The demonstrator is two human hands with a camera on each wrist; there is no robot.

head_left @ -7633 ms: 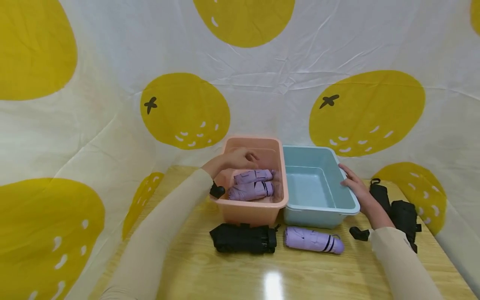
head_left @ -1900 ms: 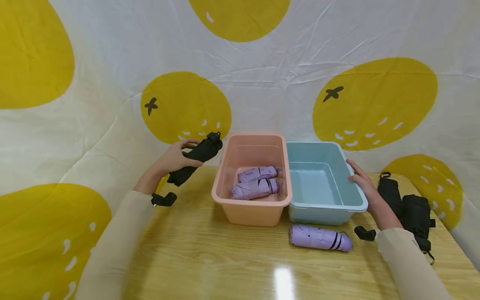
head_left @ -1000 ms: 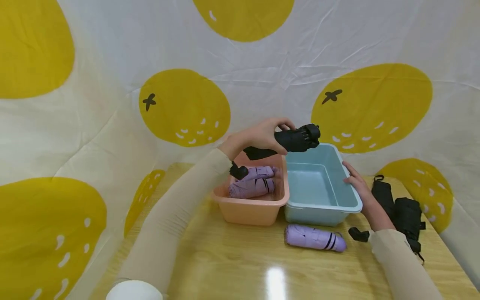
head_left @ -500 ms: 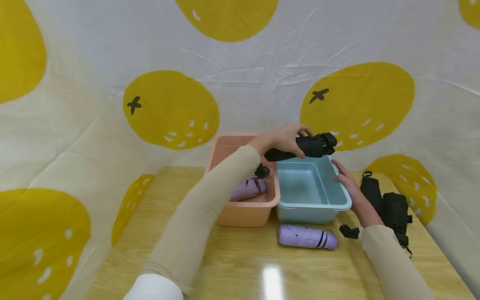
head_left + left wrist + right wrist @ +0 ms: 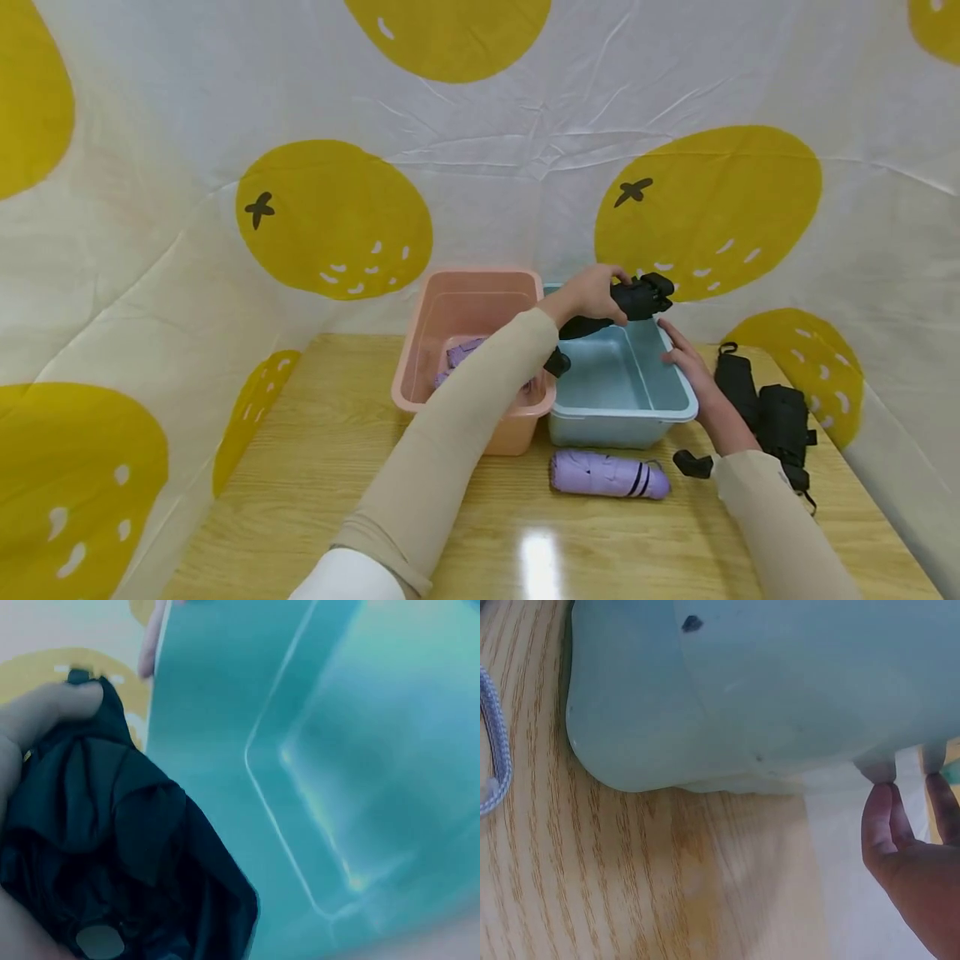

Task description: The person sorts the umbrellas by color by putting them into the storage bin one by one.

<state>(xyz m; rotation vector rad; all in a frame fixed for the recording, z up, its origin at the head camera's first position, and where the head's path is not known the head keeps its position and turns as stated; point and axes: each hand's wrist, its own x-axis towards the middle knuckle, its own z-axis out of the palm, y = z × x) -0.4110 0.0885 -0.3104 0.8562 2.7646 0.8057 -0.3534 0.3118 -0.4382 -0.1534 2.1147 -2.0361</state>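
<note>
In the head view my left hand [image 5: 596, 293] grips a black folded umbrella [image 5: 641, 297] above the blue bin [image 5: 600, 429]. The umbrella is tilted, its far end higher than the end toward the bin's left side. The left wrist view shows the umbrella's gathered cloth [image 5: 150, 802] close up, with the bin's inner wall beside it. My right hand [image 5: 693, 367] holds the right rim of the blue bin, its fingertips over the edge. In the right wrist view those fingers [image 5: 879, 817] meet the bin's pale plastic.
Left of the blue bin stands a pink bin [image 5: 480, 281] with purple folded umbrellas [image 5: 462, 350] inside, partly hidden by my left sleeve. Another purple umbrella [image 5: 609, 475] lies in front of the blue bin. Two black umbrellas [image 5: 782, 421] lie beyond my right arm, near the table's right edge.
My left hand picked the black umbrella off the table in front of the pink bin, then carried it right, over the blue bin, and lowered it slightly. My right hand stayed on the rim.
</note>
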